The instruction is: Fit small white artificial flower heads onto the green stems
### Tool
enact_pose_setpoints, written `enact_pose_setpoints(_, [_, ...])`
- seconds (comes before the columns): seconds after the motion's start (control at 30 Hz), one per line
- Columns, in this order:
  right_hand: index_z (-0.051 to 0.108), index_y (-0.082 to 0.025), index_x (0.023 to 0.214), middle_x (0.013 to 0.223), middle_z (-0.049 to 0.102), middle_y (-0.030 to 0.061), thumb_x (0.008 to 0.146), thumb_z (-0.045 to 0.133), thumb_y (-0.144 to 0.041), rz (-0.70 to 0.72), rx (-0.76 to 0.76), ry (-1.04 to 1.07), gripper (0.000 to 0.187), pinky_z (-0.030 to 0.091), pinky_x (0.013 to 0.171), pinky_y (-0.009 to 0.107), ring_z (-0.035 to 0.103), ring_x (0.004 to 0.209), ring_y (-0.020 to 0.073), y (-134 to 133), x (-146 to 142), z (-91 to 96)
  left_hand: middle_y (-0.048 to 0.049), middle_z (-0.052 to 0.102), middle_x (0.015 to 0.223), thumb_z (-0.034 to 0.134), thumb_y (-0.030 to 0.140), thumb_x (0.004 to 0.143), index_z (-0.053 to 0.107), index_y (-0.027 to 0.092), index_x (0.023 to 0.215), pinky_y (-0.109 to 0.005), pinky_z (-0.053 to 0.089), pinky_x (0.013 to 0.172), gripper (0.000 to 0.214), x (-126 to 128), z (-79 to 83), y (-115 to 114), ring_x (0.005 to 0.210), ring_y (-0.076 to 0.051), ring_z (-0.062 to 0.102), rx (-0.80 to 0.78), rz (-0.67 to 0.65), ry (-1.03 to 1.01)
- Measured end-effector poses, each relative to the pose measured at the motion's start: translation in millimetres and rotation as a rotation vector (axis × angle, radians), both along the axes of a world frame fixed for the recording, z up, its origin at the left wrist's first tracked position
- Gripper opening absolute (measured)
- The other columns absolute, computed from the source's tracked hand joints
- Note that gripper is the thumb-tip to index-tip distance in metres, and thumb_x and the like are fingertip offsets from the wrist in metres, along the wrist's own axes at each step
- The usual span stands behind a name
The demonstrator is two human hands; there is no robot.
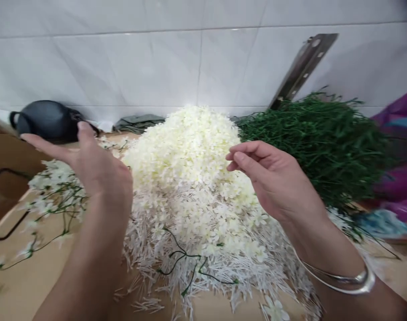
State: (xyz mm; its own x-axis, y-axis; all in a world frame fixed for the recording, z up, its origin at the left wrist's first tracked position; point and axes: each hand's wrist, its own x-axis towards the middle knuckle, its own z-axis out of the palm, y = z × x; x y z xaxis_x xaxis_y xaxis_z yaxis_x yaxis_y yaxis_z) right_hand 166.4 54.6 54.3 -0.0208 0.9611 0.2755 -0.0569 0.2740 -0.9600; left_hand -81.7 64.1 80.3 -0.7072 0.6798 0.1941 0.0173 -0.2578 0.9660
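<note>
A tall heap of small cream-white artificial flower heads [193,178] fills the middle of the brown table [32,276]. My left hand [89,165] hovers at the heap's left side, fingers stretched out and apart, holding nothing. My right hand [273,178] hangs over the heap's right slope with fingers curled and thumb against the forefinger; whether anything is pinched there is hidden. Silver bangles [343,278] circle that wrist. A few thin green stems [186,263] lie on the front of the heap.
A big pile of green plastic stems [317,138] lies at the right rear. Stems with flowers fitted [52,191] lie at the left. A dark bag [47,120], a folded cloth [139,122], a metal bracket [302,67] and purple plastic [399,178] line the tiled wall.
</note>
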Motion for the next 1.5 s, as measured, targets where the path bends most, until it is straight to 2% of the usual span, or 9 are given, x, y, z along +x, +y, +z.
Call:
enact_pose_setpoints(0.13, [0.074,-0.022,0.094,0.087,0.074,0.0011,0.088,0.073,-0.029,0.055,0.039,-0.092,0.009,0.056,0.080,0.036,0.067,0.077,0.0156,1.9,6.4,-0.1,0.0144,0.011,0.178,0.061,0.038,0.104,0.012,0.058,0.155,-0.033,0.041,0.121,0.073,19.2,-3.9,-1.7,0.157,-0.009,0.032,-0.061,0.046,-0.388])
enact_pose_setpoints(0.23, [0.075,-0.021,0.091,0.086,0.074,0.0021,0.088,0.072,-0.028,0.055,0.088,-0.346,0.007,0.054,0.078,0.036,0.067,0.079,0.0178,4.4,14.0,-0.3,-0.0018,0.040,0.168,0.069,0.024,0.097,0.044,0.034,0.147,-0.032,0.044,0.120,0.057,40.7,-17.9,-1.2,0.148,-0.015,0.047,0.021,-0.165,-0.258])
enact_pose_setpoints(0.37, [0.073,-0.022,0.085,0.089,0.077,0.0046,0.089,0.066,-0.017,-0.025,0.168,-0.823,0.009,0.048,0.077,0.038,0.067,0.081,0.0218,7.6,22.2,0.0,-0.0082,0.077,0.115,0.076,0.025,0.090,0.078,0.023,0.102,-0.038,0.057,0.100,0.013,58.6,-42.5,3.3,0.110,-0.023,0.071,-0.111,-0.586,0.084])
enact_pose_setpoints(0.53, [0.073,-0.022,0.084,0.082,0.076,0.0040,0.089,0.064,-0.014,-0.101,0.154,-1.145,0.013,0.040,0.069,0.035,0.064,0.071,0.0202,10.3,27.7,-0.3,-0.0070,0.075,0.097,0.080,0.022,0.083,0.078,0.023,0.105,-0.031,0.053,0.069,0.022,68.4,-69.3,5.5,0.077,-0.019,0.066,-0.050,-0.752,0.666])
enact_pose_setpoints(0.67, [0.073,-0.021,0.084,0.079,0.075,0.0032,0.090,0.063,-0.017,-0.091,0.161,-1.162,0.013,0.037,0.065,0.033,0.062,0.067,0.0183,10.4,30.7,0.1,-0.0095,0.072,0.121,0.072,0.014,0.086,0.074,0.025,0.119,-0.037,0.053,0.085,0.035,72.6,-88.3,7.8,0.097,-0.024,0.068,0.094,-0.746,1.013])
enact_pose_setpoints(0.8, [0.072,-0.022,0.082,0.074,0.072,0.0019,0.089,0.065,-0.018,0.030,0.108,-1.200,0.010,0.035,0.063,0.033,0.059,0.065,0.0174,5.9,32.6,3.8,-0.0082,0.073,0.107,0.067,0.013,0.090,0.076,0.023,0.101,-0.035,0.051,0.083,0.018,71.9,-91.6,9.9,0.094,-0.025,0.068,0.098,-0.731,1.104])
enact_pose_setpoints(1.03, [0.071,-0.023,0.080,0.071,0.069,0.0001,0.085,0.064,-0.011,0.234,0.043,-1.133,0.015,0.031,0.060,0.032,0.054,0.061,0.0152,-4.2,9.3,-10.5,-0.0035,0.074,0.085,0.081,0.023,0.085,0.082,0.023,0.089,-0.028,0.041,0.060,0.005,69.0,-60.6,4.9,0.058,-0.014,0.055,0.017,-0.589,0.595])
enact_pose_setpoints(1.2, [0.065,-0.021,0.068,0.070,0.068,0.0035,0.081,0.062,-0.005,0.272,0.107,-1.291,0.022,0.026,0.060,0.034,0.052,0.061,0.0161,-0.3,-6.2,-26.0,-0.0058,0.077,0.081,0.074,0.033,0.094,0.082,0.018,0.094,-0.021,0.044,0.051,0.016,72.5,-55.7,5.9,0.058,-0.011,0.064,-0.133,-0.847,0.001])
enact_pose_setpoints(1.5, [0.067,-0.021,0.070,0.071,0.067,0.0002,0.080,0.069,-0.010,0.134,0.058,-1.156,0.015,0.032,0.063,0.032,0.054,0.065,0.0155,6.6,26.9,1.7,-0.0158,0.081,0.102,0.049,0.029,0.108,0.081,0.008,0.085,-0.020,0.064,0.079,0.045,86.8,-55.4,4.6,0.084,-0.014,0.078,-0.295,-0.886,-0.532])
